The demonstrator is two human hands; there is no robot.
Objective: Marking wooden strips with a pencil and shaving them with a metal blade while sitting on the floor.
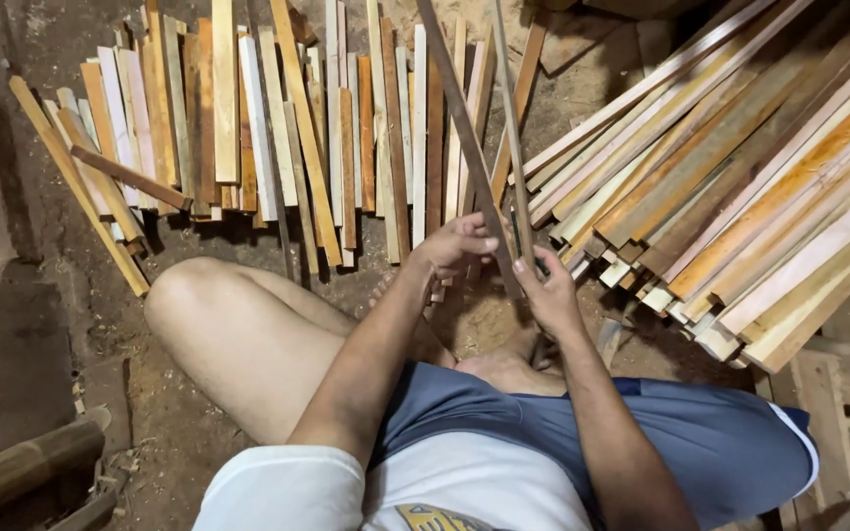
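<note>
The left hand (459,244) is closed around a dark slat (459,118), beside the left stack of strips (248,128); the right hand (546,290) pinches a thinner stick (512,108); both rise from the lap, long axes pointing away, slightly left; likely light, stiff, splintery, best gripped near the lower ends.

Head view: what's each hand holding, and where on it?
Left hand grips a thin wooden slat near its lower end. Right hand grips a second slat near its lower end too. Both slats angle up and away from the person.
</note>
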